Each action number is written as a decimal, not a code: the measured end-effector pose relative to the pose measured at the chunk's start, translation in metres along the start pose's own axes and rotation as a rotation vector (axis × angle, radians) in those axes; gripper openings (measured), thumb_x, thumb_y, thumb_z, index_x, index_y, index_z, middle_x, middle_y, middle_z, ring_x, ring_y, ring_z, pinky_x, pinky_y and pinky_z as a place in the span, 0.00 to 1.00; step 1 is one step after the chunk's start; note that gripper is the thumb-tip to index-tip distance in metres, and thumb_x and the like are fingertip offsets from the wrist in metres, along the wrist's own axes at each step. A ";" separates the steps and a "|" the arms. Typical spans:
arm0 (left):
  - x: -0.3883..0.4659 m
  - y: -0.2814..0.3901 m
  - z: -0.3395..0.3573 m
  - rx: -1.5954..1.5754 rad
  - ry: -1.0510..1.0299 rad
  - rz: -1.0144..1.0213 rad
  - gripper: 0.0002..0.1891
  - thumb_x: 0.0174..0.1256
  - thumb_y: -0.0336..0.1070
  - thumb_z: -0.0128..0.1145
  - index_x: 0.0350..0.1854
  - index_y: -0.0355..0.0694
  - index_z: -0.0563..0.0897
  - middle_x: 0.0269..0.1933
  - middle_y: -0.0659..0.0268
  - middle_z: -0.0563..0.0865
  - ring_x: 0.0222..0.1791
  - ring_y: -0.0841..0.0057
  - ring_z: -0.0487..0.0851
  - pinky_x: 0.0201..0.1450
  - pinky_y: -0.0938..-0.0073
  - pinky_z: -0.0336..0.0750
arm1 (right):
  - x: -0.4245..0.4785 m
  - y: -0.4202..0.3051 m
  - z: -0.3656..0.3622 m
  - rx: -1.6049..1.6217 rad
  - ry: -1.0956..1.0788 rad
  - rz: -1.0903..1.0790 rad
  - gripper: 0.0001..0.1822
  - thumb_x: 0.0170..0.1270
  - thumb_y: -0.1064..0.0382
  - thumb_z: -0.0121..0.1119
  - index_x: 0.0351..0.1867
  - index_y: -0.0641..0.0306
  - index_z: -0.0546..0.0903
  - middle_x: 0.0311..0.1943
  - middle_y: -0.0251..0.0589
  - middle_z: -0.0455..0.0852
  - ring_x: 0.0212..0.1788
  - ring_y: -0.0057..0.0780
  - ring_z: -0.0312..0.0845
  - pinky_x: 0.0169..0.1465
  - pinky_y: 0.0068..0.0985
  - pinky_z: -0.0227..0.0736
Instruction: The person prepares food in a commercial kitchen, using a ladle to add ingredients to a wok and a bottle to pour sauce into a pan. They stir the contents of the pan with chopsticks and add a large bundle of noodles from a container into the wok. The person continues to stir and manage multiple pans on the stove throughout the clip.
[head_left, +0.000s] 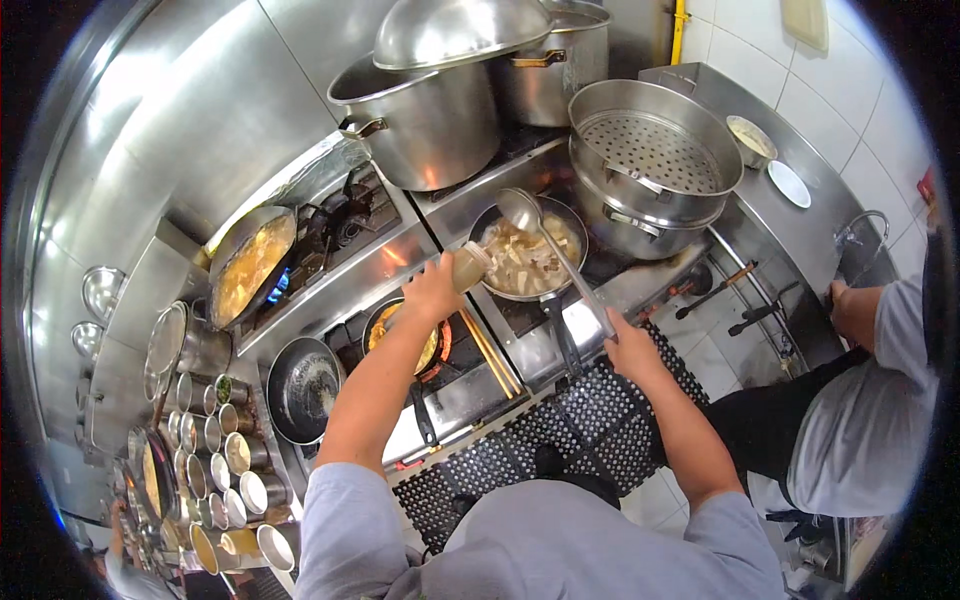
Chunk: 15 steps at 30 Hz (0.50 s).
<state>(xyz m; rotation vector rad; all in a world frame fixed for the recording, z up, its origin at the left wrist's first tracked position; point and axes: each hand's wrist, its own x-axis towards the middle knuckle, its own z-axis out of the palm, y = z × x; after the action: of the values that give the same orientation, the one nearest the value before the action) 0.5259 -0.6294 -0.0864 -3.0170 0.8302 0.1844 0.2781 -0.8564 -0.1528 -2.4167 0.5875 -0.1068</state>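
My left hand (433, 289) is closed around a translucent bottle (470, 267) holding pale liquid. Its top is tilted towards the left rim of a frying pan (584, 238). Whether any liquid is coming out cannot be told. In that pan, pale sliced food (523, 262) lies in cloudy liquid. My right hand (634, 349) grips the handle of a long metal ladle (519, 209), whose bowl is over the pan's far side. Below my right wrist, the pan's black handle (559, 334) points towards me. My left forearm partly covers a smaller pan (428, 352) with yellow-orange food.
A wok (251, 262) tilts beside a blue flame at left. An empty black pan (304, 390) and several metal canisters (240, 454) are nearer. Wooden chopsticks (489, 352) lie on the stove. Stockpots (427, 120) and a perforated steamer (652, 150) stand behind. Another person (862, 420) is at right.
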 end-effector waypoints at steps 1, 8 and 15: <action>0.005 0.002 -0.002 0.042 -0.016 -0.015 0.38 0.42 0.44 0.65 0.59 0.47 0.62 0.50 0.52 0.76 0.48 0.52 0.79 0.48 0.53 0.74 | -0.005 -0.005 -0.004 0.173 -0.075 0.053 0.28 0.56 0.63 0.55 0.60 0.62 0.66 0.27 0.49 0.82 0.27 0.41 0.79 0.30 0.34 0.73; 0.022 0.016 -0.024 0.179 -0.145 -0.068 0.30 0.51 0.42 0.60 0.57 0.48 0.63 0.55 0.57 0.74 0.55 0.54 0.75 0.49 0.43 0.68 | -0.033 -0.033 -0.037 0.921 -0.426 0.233 0.20 0.61 0.65 0.52 0.55 0.63 0.68 0.16 0.31 0.69 0.09 0.16 0.60 0.11 0.19 0.58; 0.031 0.022 -0.021 0.194 -0.175 -0.077 0.28 0.52 0.41 0.59 0.57 0.46 0.64 0.55 0.56 0.74 0.55 0.54 0.74 0.47 0.43 0.69 | -0.040 -0.029 -0.045 0.976 -0.479 0.247 0.16 0.62 0.66 0.51 0.52 0.63 0.69 0.16 0.30 0.69 0.09 0.15 0.59 0.10 0.17 0.58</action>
<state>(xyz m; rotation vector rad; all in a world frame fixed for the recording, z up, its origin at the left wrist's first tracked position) 0.5438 -0.6654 -0.0682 -2.7978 0.6733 0.3396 0.2433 -0.8443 -0.0969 -1.3426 0.4493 0.2367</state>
